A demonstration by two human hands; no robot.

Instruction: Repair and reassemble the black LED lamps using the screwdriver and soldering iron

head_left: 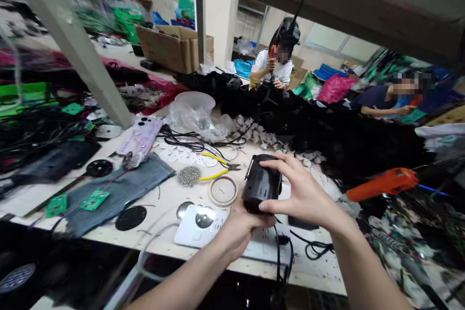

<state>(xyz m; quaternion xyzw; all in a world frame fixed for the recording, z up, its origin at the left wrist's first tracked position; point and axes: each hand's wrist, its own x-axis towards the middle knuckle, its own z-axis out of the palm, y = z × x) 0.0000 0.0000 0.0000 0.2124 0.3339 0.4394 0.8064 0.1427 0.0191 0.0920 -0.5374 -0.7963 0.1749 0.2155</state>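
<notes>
A black boxy plastic device (262, 184) is held up over the workbench between both my hands; its exact kind I cannot make out. My left hand (247, 225) grips it from below, fingers partly hidden beneath it. From the right, my right hand (300, 186) curls round it, thumb on the lower edge and fingers on the top. Under my hands lies a white power strip (192, 238) with a black plug (283, 240) in it. Just left of the device are a tape roll (210, 193), yellow-handled cutters (214, 175) and a pile of small screws (189, 176).
An orange electric screwdriver (385, 185) lies at right. Left are a purple phone (141, 136), green circuit boards (95, 199) on a grey cloth bag (123, 193), and a slanted metal post (76, 34). Black parts heap (327, 135) behind; two co-workers sit beyond.
</notes>
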